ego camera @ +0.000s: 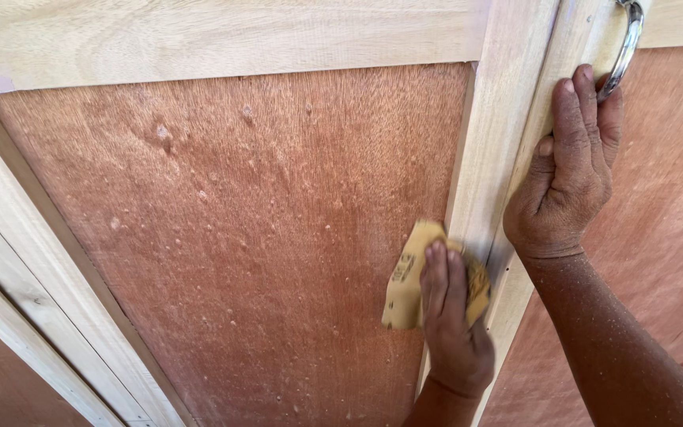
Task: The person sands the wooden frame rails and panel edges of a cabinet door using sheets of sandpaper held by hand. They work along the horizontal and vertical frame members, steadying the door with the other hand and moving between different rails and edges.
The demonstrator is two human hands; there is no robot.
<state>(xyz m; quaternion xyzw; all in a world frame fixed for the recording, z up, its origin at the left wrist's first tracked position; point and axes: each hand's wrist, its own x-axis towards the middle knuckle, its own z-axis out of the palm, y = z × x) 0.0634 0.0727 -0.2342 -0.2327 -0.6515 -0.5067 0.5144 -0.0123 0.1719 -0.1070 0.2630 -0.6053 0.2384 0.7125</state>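
My left hand (pixel 452 316) presses a folded yellow-tan piece of sandpaper (pixel 403 285) against the reddish-brown plywood panel (pixel 247 237), right where the panel meets the pale upright wooden frame strip (pixel 499 134). Its fingers lie on top of the paper and point up. My right hand (pixel 571 174) lies flat on the neighbouring pale frame strip, palm against the wood, holding nothing. Its fingertips reach up to just below a shiny metal handle (pixel 628 43). Fine dust speckles my right forearm.
A pale wooden rail (pixel 215 35) runs across the top of the panel. Slanting pale frame strips (pixel 33 308) border it at the left. A second reddish panel (pixel 666 205) lies to the right of the upright strips. Small raised specks dot the panel surface.
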